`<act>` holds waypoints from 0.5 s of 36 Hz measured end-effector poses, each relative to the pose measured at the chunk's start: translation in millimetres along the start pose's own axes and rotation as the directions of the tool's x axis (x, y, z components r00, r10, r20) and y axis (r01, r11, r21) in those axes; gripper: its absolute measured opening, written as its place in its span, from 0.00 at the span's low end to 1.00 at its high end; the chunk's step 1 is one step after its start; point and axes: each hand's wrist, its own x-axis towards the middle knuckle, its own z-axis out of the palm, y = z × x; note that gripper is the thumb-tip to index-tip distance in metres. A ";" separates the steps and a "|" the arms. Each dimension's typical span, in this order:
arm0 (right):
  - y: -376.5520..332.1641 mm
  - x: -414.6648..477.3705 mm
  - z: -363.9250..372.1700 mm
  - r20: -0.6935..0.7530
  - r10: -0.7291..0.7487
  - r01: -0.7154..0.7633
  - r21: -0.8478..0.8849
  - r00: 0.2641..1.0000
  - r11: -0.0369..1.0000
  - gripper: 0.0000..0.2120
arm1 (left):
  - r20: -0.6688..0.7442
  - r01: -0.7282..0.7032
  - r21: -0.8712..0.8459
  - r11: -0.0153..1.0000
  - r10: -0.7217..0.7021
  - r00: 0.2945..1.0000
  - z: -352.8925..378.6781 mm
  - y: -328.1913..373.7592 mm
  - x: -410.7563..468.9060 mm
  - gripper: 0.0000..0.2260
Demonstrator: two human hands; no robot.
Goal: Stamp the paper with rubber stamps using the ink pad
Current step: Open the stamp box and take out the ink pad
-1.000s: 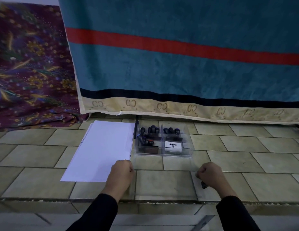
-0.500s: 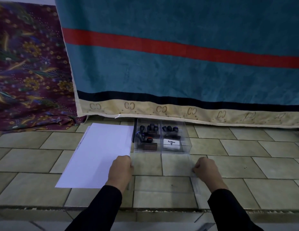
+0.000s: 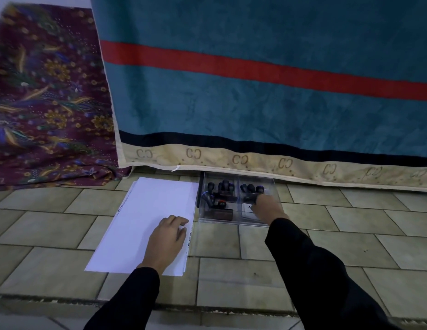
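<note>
The right hand (image 3: 266, 208) had moved into the clear box (image 3: 219, 221) among the stamps (image 3: 223, 188), its fingers hidden, grip unclear. The left hand (image 3: 167, 239) lay straight-fingered on the paper (image 3: 148, 210) beside the box. A hasty lift could topple crowded stamps.

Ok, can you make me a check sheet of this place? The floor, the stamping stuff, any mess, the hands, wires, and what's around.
Surface: tiled floor, pale tiles with dark joints.
Job's things: white paper lying flat on the floor. The clear box sits close beside its right edge. There are dark-handled stamps in both compartments, and a white label partly hidden by the right hand.
Clutter: nothing seen.
Hands: left hand rests flat on the paper near its right edge. The right hand reaches into the box's right compartment, grip unclear.
Cables: nothing seen.
Surroundings: teal towel with a red stripe hanging behind, and a purple patterned cloth to the left.
</note>
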 end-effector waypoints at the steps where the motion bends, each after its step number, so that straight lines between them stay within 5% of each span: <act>1: 0.7 1.7 -0.6 0.009 0.006 -0.006 0.006 1.000 1.000 0.14 | -0.002 0.006 -0.016 1.000 -0.006 1.000 1.4 -1.7 -0.4 0.11; 11: 12.7 6.0 -16.5 0.015 -0.084 0.081 0.125 0.996 0.989 0.14 | 0.025 0.081 -0.172 0.982 -0.078 0.997 5.5 -9.4 0.8 0.12; 18: 1.0 -19.2 -43.9 -0.314 -0.157 0.277 0.385 0.936 0.881 0.10 | 0.090 0.094 -0.265 0.960 -0.072 0.993 -7.7 -9.1 10.6 0.11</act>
